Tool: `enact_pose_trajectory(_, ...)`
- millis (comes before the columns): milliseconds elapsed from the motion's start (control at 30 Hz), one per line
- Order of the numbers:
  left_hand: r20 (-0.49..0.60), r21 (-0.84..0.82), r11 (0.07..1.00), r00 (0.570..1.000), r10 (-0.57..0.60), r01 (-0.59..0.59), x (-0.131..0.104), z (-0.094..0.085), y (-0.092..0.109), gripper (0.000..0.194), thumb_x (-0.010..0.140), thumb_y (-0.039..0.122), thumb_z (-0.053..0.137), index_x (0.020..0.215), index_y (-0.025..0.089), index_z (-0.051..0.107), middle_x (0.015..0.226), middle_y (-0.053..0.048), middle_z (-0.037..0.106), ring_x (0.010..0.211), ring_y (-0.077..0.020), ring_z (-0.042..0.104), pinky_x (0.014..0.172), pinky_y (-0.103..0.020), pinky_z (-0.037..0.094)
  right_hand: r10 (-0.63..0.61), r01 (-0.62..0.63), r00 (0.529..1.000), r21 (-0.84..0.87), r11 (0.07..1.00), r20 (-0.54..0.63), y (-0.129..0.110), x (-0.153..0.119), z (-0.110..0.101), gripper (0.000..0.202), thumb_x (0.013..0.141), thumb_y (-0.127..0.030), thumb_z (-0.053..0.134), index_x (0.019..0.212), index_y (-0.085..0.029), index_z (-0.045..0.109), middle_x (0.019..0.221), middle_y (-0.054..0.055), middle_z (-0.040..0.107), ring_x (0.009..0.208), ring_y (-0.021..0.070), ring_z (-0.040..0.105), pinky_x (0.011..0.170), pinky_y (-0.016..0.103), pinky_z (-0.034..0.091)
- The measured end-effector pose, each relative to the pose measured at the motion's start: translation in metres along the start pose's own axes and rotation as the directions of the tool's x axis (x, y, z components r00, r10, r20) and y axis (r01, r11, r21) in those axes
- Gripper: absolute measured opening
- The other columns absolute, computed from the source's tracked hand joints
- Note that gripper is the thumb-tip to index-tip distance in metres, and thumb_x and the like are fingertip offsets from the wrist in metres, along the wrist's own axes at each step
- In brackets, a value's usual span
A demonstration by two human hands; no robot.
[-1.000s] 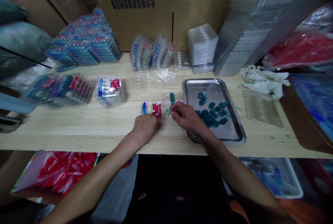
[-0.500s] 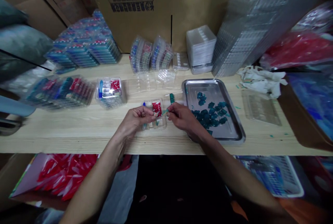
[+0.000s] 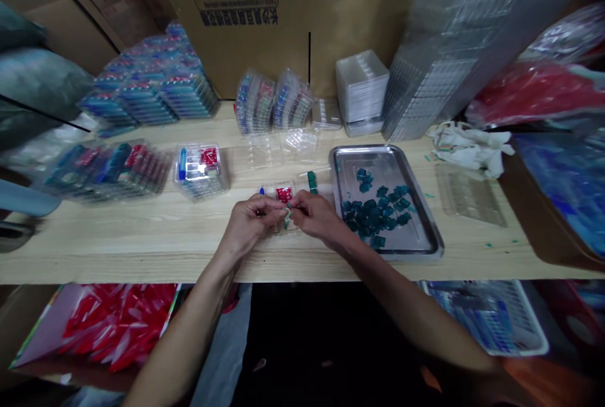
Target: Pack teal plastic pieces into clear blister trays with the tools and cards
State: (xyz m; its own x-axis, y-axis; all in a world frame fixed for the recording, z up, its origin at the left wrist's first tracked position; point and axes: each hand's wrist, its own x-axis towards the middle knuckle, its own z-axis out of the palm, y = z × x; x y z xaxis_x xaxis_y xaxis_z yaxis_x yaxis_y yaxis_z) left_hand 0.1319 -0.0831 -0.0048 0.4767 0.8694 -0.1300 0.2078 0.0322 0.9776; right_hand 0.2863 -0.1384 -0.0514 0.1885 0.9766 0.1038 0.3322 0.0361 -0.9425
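Note:
My left hand (image 3: 253, 221) and my right hand (image 3: 314, 215) meet over a small clear plastic tray (image 3: 271, 189), fingertips pinched close together. Between them is a small pale green piece (image 3: 287, 217), too small to make out well; both hands seem to grip it. In the clear tray a red packet (image 3: 284, 194) and the tip of a blue item show, the rest being covered by my hands. Just beyond my right hand lies a dark green piece (image 3: 312, 181). To the right, a metal tray (image 3: 420, 205) holds several dark green pieces (image 3: 378, 208).
Filled clear packs (image 3: 201, 171) stand left of my hands, with more (image 3: 113, 171) farther left. Behind are stacked packs (image 3: 255, 101), white trays (image 3: 362, 92) and a tall clear stack (image 3: 425, 73). A white cloth (image 3: 472, 145) lies at the right, beside a box of blue packets (image 3: 567, 186).
My right hand has moved left to meet my left hand, and both now cover more of the small clear tray. The pale green piece is now between my fingertips.

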Motion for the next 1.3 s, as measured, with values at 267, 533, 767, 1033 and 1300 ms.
enact_pose_trajectory(267, 0.004, -0.188, 0.981, 0.999, -0.053, 0.052, -0.001, 0.003, -0.003, 0.038, 0.061, 0.036, 0.088, 0.091, 0.016, 0.077, 0.081, -0.004, 0.075, 0.067, -0.0129, 0.065, 0.066, -0.024, 0.052, 0.054, -0.065, 0.997, 0.260, 0.963, 0.052, -0.004, -0.003, 0.003, 0.005, 0.080, -0.020, 0.054, 0.083, -0.019, 0.057, 0.068, -0.002, 0.061, 0.060, 0.0120, 0.056, 0.056, 0.023, 0.041)
enact_pose_trajectory(533, -0.115, -0.201, 0.979, 0.993, -0.005, -0.018, -0.008, 0.013, -0.003, 0.044, 0.060, 0.036, 0.089, 0.098, 0.018, 0.078, 0.087, -0.004, 0.077, 0.075, -0.0144, 0.068, 0.073, -0.025, 0.054, -0.016, 0.019, 0.999, 0.071, 0.997, -0.042, -0.015, -0.004, 0.002, 0.011, 0.082, -0.015, 0.053, 0.092, -0.020, 0.057, 0.076, -0.001, 0.065, 0.069, 0.0134, 0.060, 0.066, 0.025, 0.046)
enact_pose_trajectory(767, -0.122, -0.505, 0.853, 0.967, -0.222, 0.132, -0.009, 0.010, 0.002, 0.036, 0.062, 0.020, 0.087, 0.096, 0.014, 0.077, 0.084, -0.004, 0.077, 0.068, -0.0093, 0.067, 0.067, -0.018, 0.055, -0.210, 0.198, 0.972, -0.113, 0.974, -0.104, -0.035, -0.016, -0.001, 0.031, 0.085, -0.010, 0.045, 0.112, -0.018, 0.058, 0.107, 0.008, 0.068, 0.097, 0.0186, 0.064, 0.088, 0.032, 0.049)
enact_pose_trajectory(1033, 0.117, -0.783, 0.543, 0.929, -0.351, 0.303, -0.009, 0.005, -0.004, 0.014, 0.073, 0.004, 0.070, 0.084, 0.014, 0.071, 0.082, -0.002, 0.075, 0.064, -0.0079, 0.067, 0.061, -0.015, 0.056, -0.272, 0.270, 0.962, -0.178, 0.946, 0.011, -0.052, -0.024, -0.001, 0.042, 0.088, -0.020, 0.052, 0.129, -0.014, 0.050, 0.119, 0.014, 0.057, 0.111, 0.0239, 0.053, 0.098, 0.040, 0.045)
enact_pose_trajectory(1300, 0.170, -0.790, 0.489, 0.899, -0.403, 0.369, -0.011, 0.007, -0.005, 0.014, 0.071, 0.003, 0.068, 0.081, 0.013, 0.069, 0.077, -0.001, 0.074, 0.066, -0.0092, 0.069, 0.063, -0.016, 0.057, -0.279, 0.309, 0.950, -0.314, 0.898, 0.138, -0.066, -0.024, -0.015, 0.034, 0.090, -0.020, 0.050, 0.124, -0.020, 0.054, 0.112, 0.009, 0.058, 0.109, 0.0232, 0.051, 0.093, 0.038, 0.039)
